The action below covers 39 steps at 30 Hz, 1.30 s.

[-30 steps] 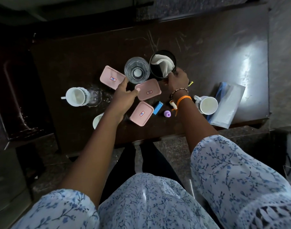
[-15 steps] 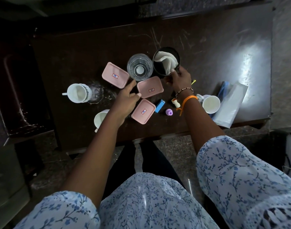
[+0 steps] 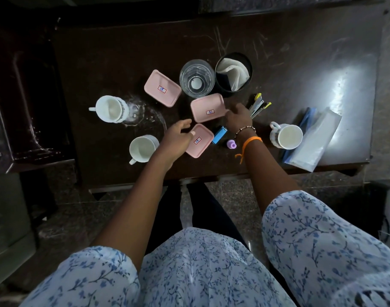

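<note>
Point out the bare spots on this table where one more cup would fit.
Widest bare patch: the far right of the table, bordered by the black pot, the pens and the packets. The strip behind the glass is bare too. Crowded: the middle, where pink boxes, glass and pot sit close; left of them lies a wet spill.

Two pink rectangular lidded boxes, each flat, label up. Middle box (image 3: 208, 107): just left of right fingers (image 3: 241, 107). Near box (image 3: 200, 141): just right of left fingers (image 3: 186, 124), corner under the thumb.
</note>
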{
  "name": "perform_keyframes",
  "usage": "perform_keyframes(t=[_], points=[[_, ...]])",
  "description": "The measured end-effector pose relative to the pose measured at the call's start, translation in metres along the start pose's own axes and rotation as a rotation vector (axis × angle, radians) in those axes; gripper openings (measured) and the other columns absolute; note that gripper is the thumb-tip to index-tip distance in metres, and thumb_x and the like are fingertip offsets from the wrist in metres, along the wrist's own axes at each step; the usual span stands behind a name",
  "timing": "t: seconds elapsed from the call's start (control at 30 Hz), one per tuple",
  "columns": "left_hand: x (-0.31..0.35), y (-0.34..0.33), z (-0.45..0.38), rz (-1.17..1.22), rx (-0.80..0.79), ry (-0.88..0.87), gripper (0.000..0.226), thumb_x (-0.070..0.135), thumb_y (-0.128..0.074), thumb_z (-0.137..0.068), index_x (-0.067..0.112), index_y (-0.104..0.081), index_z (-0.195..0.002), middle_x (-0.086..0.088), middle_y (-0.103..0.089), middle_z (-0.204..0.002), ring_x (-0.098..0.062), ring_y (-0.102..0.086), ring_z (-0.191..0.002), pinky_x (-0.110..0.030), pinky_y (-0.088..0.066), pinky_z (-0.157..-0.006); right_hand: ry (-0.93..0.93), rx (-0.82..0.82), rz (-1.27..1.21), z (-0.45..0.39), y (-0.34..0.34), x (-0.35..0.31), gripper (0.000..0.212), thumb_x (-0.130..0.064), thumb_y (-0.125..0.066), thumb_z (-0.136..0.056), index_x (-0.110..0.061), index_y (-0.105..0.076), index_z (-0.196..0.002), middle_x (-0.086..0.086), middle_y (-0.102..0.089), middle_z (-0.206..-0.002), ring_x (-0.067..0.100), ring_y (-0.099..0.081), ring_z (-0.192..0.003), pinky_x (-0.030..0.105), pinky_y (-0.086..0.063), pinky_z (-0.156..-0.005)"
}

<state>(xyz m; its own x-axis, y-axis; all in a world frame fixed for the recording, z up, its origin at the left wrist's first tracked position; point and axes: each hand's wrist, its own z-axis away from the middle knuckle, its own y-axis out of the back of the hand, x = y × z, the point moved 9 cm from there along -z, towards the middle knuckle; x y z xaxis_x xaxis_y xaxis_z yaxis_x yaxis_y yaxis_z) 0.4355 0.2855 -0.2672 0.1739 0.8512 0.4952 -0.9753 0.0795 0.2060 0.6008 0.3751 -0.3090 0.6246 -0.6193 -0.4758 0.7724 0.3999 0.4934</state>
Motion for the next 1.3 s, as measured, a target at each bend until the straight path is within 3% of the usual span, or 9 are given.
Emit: perform_keyframes(t=[0.17, 0.33, 0.5, 0.6, 0.7, 0.8, 0.93, 1.13, 1.3], points=[[-0.007, 0.013, -0.006, -0.088, 0.089, -0.026, 0.041, 0.012, -0.049, -0.093, 0.015, -0.048, -0.134, -0.006, -0.047, -0.140, -0.022, -0.048, -0.125, -0.038, -0.040, -0.106, 0.004, -0.079, 0.054, 0.006, -0.021, 0.000, 0.040, -0.008, -0.047, -0.089, -0.005, -0.050, -0.129, 0.016, -0.053, -0.134, 0.032, -0.049, -0.124, 0.037, -0.040, -0.106], [-0.038, 0.055, 0.016, -0.219, 0.420, -0.013, 0.045, 0.000, -0.051, -0.088, 0.013, -0.050, -0.131, -0.013, -0.040, -0.139, -0.028, -0.040, -0.129, -0.033, -0.029, -0.111, -0.025, 0.099, 0.037, 0.041, -0.024, 0.018, 0.035, -0.002, -0.052, -0.084, 0.002, -0.051, -0.118, 0.024, -0.046, -0.129, 0.036, -0.047, -0.119, 0.033, -0.035, -0.101], [-0.078, 0.099, 0.043, -0.165, 0.655, 0.051, 0.051, -0.002, -0.051, -0.084, 0.017, -0.047, -0.132, -0.010, -0.035, -0.142, -0.031, -0.033, -0.129, -0.035, -0.031, -0.106, 0.189, 0.164, 0.047, 0.078, -0.049, -0.003, 0.028, 0.005, -0.051, -0.076, 0.003, -0.059, -0.103, 0.025, -0.055, -0.112, 0.035, -0.051, -0.105, 0.032, -0.037, -0.093], [-0.111, 0.112, 0.035, -0.160, 0.594, 0.182, 0.051, 0.007, -0.055, -0.085, 0.016, -0.043, -0.134, -0.012, -0.036, -0.142, -0.033, -0.036, -0.128, -0.040, -0.033, -0.107, 0.267, -0.014, 0.052, 0.092, -0.090, -0.021, 0.022, 0.005, -0.049, -0.080, 0.002, -0.063, -0.096, 0.024, -0.063, -0.103, 0.033, -0.056, -0.099, 0.032, -0.040, -0.086], [-0.141, 0.104, 0.017, -0.113, 0.349, 0.291, 0.043, 0.025, -0.054, -0.090, 0.009, -0.047, -0.130, -0.016, -0.046, -0.135, -0.035, -0.046, -0.123, -0.047, -0.039, -0.104, 0.319, -0.127, 0.156, 0.101, -0.122, -0.033, 0.021, 0.002, -0.049, -0.083, -0.001, -0.066, -0.094, 0.020, -0.068, -0.101, 0.032, -0.059, -0.097, 0.029, -0.040, -0.083], [-0.148, 0.108, 0.005, -0.318, 0.250, 0.282, 0.042, 0.037, -0.046, -0.093, 0.007, -0.055, -0.121, -0.017, -0.050, -0.131, -0.038, -0.043, -0.124, -0.050, -0.031, -0.108, 0.303, -0.110, 0.161, 0.103, -0.134, -0.046, 0.022, 0.002, -0.049, -0.082, -0.002, -0.067, -0.094, 0.019, -0.070, -0.102, 0.032, -0.061, -0.100, 0.031, -0.043, -0.086], [-0.147, 0.117, -0.003, -0.507, 0.169, 0.180, 0.041, 0.033, -0.040, -0.093, 0.004, -0.063, -0.111, -0.018, -0.051, -0.126, -0.038, -0.039, -0.126, -0.053, -0.015, -0.113, 0.291, -0.092, 0.198, 0.100, -0.154, -0.075, 0.024, 0.001, -0.050, -0.082, -0.004, -0.068, -0.096, 0.016, -0.071, -0.104, 0.029, -0.063, -0.101, 0.029, -0.044, -0.085], [-0.182, 0.170, 0.016, -0.306, 0.211, 0.150, 0.040, 0.025, -0.041, -0.094, -0.007, -0.061, -0.106, -0.030, -0.052, -0.120, -0.043, -0.050, -0.111, -0.043, -0.040, -0.091, 0.225, -0.126, 0.312, 0.090, -0.216, -0.124, 0.035, -0.015, -0.049, -0.089, -0.009, -0.054, -0.123, 0.017, -0.059, -0.127, 0.030, -0.052, -0.119, 0.029, -0.039, -0.096], [-0.212, 0.226, 0.040, -0.074, 0.323, 0.136, 0.036, 0.018, -0.043, -0.093, -0.011, -0.064, -0.100, -0.028, -0.054, -0.112, -0.037, -0.053, -0.103, -0.033, -0.034, -0.076, 0.061, -0.077, 0.326, 0.074, -0.251, -0.137, 0.041, -0.022, -0.048, -0.091, -0.002, -0.051, -0.126, 0.020, -0.055, -0.132, 0.034, -0.052, -0.121, 0.037, -0.043, -0.098]])
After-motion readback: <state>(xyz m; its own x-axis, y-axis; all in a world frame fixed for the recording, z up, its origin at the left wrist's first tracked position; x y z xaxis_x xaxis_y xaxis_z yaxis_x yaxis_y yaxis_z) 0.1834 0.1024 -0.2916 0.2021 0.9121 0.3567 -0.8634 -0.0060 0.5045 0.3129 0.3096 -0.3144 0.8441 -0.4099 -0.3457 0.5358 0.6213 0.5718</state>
